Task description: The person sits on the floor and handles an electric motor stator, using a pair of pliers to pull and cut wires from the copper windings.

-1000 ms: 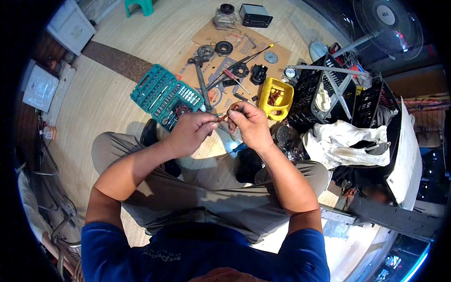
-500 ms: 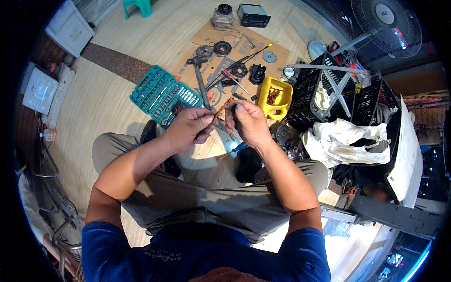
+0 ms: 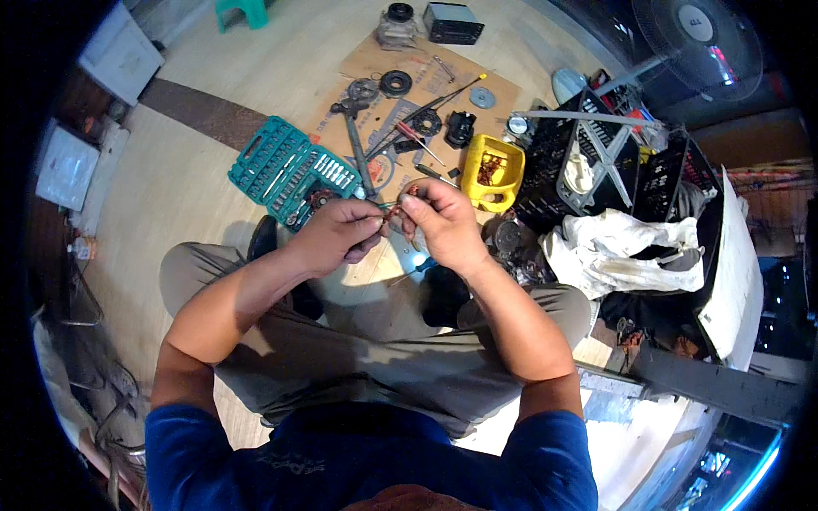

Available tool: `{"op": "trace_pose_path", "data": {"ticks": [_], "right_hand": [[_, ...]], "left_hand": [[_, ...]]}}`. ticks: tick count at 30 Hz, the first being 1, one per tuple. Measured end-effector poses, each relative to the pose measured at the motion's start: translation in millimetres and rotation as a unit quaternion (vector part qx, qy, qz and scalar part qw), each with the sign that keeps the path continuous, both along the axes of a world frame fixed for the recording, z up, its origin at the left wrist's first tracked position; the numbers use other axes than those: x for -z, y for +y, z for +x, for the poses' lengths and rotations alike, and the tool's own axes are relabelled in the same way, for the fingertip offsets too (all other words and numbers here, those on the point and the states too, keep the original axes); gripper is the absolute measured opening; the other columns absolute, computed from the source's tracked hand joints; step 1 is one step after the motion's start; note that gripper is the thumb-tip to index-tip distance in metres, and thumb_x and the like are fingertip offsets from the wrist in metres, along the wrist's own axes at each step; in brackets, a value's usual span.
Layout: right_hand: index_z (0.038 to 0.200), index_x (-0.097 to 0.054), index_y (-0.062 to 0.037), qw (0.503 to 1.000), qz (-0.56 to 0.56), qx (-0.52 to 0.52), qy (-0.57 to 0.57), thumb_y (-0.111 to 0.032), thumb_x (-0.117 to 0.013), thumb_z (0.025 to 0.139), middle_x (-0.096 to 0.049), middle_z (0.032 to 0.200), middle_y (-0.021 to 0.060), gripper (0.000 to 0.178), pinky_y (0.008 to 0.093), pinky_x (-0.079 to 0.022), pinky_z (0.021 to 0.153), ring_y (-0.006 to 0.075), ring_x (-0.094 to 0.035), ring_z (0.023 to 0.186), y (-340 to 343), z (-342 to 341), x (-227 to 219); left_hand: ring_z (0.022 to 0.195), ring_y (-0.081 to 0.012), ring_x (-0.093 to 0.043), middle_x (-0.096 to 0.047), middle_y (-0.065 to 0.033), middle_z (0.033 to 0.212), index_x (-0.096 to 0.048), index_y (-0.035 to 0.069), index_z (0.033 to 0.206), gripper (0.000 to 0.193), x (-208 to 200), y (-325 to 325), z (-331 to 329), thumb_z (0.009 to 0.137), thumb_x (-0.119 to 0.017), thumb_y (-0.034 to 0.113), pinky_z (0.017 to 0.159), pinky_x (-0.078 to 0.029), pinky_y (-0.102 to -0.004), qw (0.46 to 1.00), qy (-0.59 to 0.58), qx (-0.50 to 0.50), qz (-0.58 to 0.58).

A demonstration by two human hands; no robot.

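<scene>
- The copper-coloured wire [image 3: 393, 215] is just above frame centre.
- Left hand [image 3: 336, 236] and right hand [image 3: 443, 230] each hold it in a narrow pinch grip.
- Best worked gently, one end steadied.

The things are carried by a pale, wood-grained floor [image 3: 290, 51], which is crossed at the upper left of the frame by a dark brown strip [image 3: 204, 115]. At upper centre it is covered by a sheet of brown cardboard [image 3: 365, 61], on which a hammer [image 3: 354, 140], a black ring [image 3: 395, 83], a grey disc [image 3: 482, 97], a red-handled screwdriver [image 3: 417, 139] and a black moulded part [image 3: 460, 129] are laid. Left of centre, an open green socket case [image 3: 294, 170] is set down. Near the top edge, a green stool [image 3: 240, 13] is placed at left and a boxy black-fronted unit [image 3: 452, 24] nearer the middle. Below centre, a blue-handled screwdriver [image 3: 423, 265] is seen.
</scene>
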State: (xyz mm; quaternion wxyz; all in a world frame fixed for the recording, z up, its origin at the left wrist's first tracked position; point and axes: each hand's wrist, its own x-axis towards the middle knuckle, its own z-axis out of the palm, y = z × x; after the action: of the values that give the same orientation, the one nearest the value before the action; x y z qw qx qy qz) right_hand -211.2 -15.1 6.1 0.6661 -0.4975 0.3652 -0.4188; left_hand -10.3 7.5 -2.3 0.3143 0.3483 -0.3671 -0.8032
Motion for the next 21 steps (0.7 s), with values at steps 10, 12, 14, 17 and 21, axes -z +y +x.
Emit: {"op": "trace_pose_path", "data": {"ticks": [10,12,14,17,21], "right_hand": [[0.092,-0.06,0.0001,0.997,0.048,0.022,0.059,-0.013,-0.058,0.095,-0.056,0.067,0.0003,0.013,0.0231,-0.043,0.05,0.0073,-0.05,0.055,-10,-2,27],[0.092,-0.059,-0.0001,0.996,0.061,0.022,0.067,-0.013,-0.058,0.095,-0.055,0.064,0.0,0.013,0.023,-0.042,0.049,0.0074,-0.051,0.054,-10,-1,27],[0.092,-0.059,0.0007,0.993,0.07,0.043,0.081,-0.012,-0.058,0.095,-0.056,0.067,0.0011,0.013,0.0233,-0.043,0.05,0.0081,-0.052,0.054,-9,2,24],[0.093,-0.059,0.0012,0.994,0.105,0.025,-0.003,-0.01,-0.058,0.094,-0.058,0.07,0.0025,0.012,0.024,-0.045,0.052,0.0094,-0.053,0.056,-18,-6,25],[0.103,-0.06,0.0026,0.993,0.116,-0.03,-0.009,-0.008,-0.058,0.094,-0.062,0.082,0.0046,0.014,0.0257,-0.048,0.058,0.0113,-0.056,0.062,-20,-13,22]], "left_hand": [[0.057,-0.008,-0.048,-0.052,0.0007,0.067,-0.062,0.001,0.096,0.015,19,-16,-9,0.096,-0.055,0.015,0.052,-0.041,-0.0246,0.921,-0.325,-0.04,-0.212],[0.059,-0.008,-0.051,-0.055,0.0004,0.069,-0.062,0.0,0.095,0.016,19,-18,-6,0.095,-0.056,0.015,0.054,-0.043,-0.025,0.924,-0.331,-0.019,-0.191],[0.059,-0.0081,-0.051,-0.056,0.0003,0.069,-0.062,0.0,0.095,0.016,18,-18,-3,0.095,-0.056,0.014,0.054,-0.043,-0.0251,0.954,-0.268,-0.023,-0.133],[0.059,-0.0083,-0.052,-0.057,0.0001,0.07,-0.063,0.0,0.094,0.015,23,-23,4,0.095,-0.056,0.013,0.055,-0.044,-0.0253,0.974,-0.207,-0.029,-0.089],[0.059,-0.0099,-0.055,-0.057,-0.0024,0.069,-0.063,-0.002,0.095,0.014,21,-28,8,0.093,-0.057,0.011,0.055,-0.045,-0.0277,0.918,-0.331,-0.061,-0.211]]}}
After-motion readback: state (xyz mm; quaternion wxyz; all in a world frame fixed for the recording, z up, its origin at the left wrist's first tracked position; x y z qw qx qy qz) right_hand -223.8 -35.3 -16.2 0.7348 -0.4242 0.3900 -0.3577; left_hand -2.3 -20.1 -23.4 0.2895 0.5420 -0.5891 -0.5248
